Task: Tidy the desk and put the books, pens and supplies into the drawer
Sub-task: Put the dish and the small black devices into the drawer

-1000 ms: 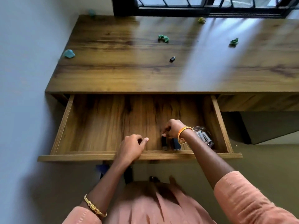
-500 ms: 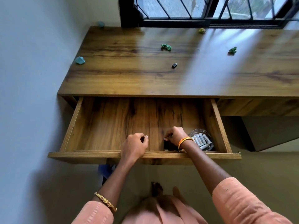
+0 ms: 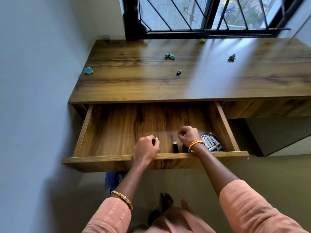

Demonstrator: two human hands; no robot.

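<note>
The wooden drawer [image 3: 223,125] under the desk [image 3: 168,88] is pulled out. My left hand [image 3: 146,148] hovers over its front edge with fingers curled; nothing shows in it. My right hand [image 3: 188,136] is inside the drawer at the front right, fingertips drawn together, with nothing visible between them. A small black item [image 3: 175,147] stands on the drawer floor between my hands, and another dark one is partly hidden by my right wrist. A clear bowl of batteries [image 3: 211,143] sits in the drawer's front right corner. One small black item [image 3: 178,72] lies on the desk.
Crumpled paper bits lie on the desk: green ones [image 3: 170,56] [image 3: 232,57], a yellow-green one [image 3: 202,40] by the barred window [image 3: 210,15], blue ones [image 3: 88,70] [image 3: 106,37] by the left wall. The drawer's left half holds nothing.
The camera has tilted up, showing more of the window. My right hand lifted slightly off the black items in the drawer. My left hand stayed over the front edge.
</note>
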